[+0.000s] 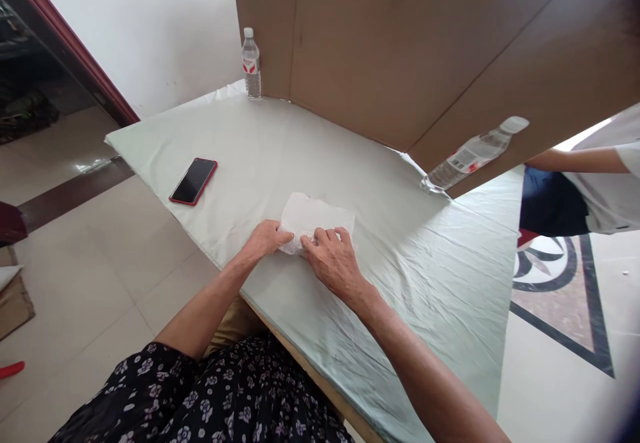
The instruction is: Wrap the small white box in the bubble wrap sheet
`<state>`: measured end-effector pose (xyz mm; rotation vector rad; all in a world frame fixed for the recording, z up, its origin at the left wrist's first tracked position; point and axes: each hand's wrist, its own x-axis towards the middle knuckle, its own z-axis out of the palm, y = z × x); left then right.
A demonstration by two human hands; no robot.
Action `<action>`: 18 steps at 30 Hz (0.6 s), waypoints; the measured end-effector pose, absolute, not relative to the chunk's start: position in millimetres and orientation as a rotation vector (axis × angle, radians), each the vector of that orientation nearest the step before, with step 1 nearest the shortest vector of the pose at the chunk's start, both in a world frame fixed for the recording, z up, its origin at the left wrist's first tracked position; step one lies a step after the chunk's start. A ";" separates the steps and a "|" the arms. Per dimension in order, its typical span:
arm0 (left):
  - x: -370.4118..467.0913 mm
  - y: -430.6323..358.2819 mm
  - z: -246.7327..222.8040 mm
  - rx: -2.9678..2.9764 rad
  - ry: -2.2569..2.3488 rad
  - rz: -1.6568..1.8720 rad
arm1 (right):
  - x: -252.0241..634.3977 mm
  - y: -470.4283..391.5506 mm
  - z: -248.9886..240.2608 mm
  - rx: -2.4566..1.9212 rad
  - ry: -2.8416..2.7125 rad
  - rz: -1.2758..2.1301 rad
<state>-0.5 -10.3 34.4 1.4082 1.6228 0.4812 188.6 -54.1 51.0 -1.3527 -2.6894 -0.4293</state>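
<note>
A small white sheet with a crinkled, translucent front edge [320, 216] lies on the pale green cloth of the table [400, 263]. My left hand [267, 236] pinches its left front corner between thumb and fingers. My right hand [331, 256] rests on its front right part, fingers bent and pressed on the crinkled edge. The fingertips of both hands are close together. What the sheet is made of cannot be made out for certain.
A phone with a red case [194, 181] lies near the left edge. Brown cardboard panels [360, 49] stand behind, with a water bottle [251, 66] at the left and a tilted bottle [473, 156] at the right. Another person's arm [580, 161] shows at far right.
</note>
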 end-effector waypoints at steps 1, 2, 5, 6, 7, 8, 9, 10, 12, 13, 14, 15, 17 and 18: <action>1.5 -10.4 36.4 1.422 1.628 0.504 | 188.7 -54.0 50.5 -1.351 -2.688 -0.438; 4.2 -10.8 38.2 1.440 1.641 0.528 | 188.6 -53.9 49.8 -1.351 -2.685 -0.445; 14.6 -12.9 42.3 1.371 1.634 0.626 | 188.5 -53.5 47.4 -1.357 -2.676 -0.470; 18.3 -13.6 43.2 1.318 1.606 0.651 | 188.5 -53.5 46.9 -1.358 -2.677 -0.476; 21.8 -14.3 44.0 1.263 1.570 0.668 | 188.6 -53.6 46.9 -1.359 -2.682 -0.478; 24.9 -14.8 44.7 1.212 1.535 0.679 | 188.7 -54.0 47.5 -1.359 -2.689 -0.475; 27.4 -15.1 45.4 1.175 1.503 0.681 | 189.0 -54.6 48.7 -1.361 -2.696 -0.464; 29.1 -15.5 46.1 1.154 1.481 0.676 | 189.3 -55.5 50.4 -1.364 -2.704 -0.441; 30.0 -16.0 47.5 1.109 1.446 0.680 | 190.1 -58.0 54.7 -1.367 -2.717 -0.368; 29.3 -16.3 48.2 1.090 1.417 0.684 | 190.4 -59.3 56.9 -1.368 -2.721 -0.327; 28.0 -16.6 48.9 1.074 1.376 0.686 | 190.6 -60.5 58.9 -1.370 -2.722 -0.291; 26.4 -17.0 49.6 1.062 1.326 0.687 | 190.7 -61.5 60.5 -1.371 -2.722 -0.262; 23.1 -17.8 51.3 1.044 1.229 0.676 | 190.5 -62.5 62.2 -1.377 -2.721 -0.232; 21.9 -18.2 52.2 1.037 1.200 0.669 | 190.2 -62.5 62.4 -1.381 -2.722 -0.224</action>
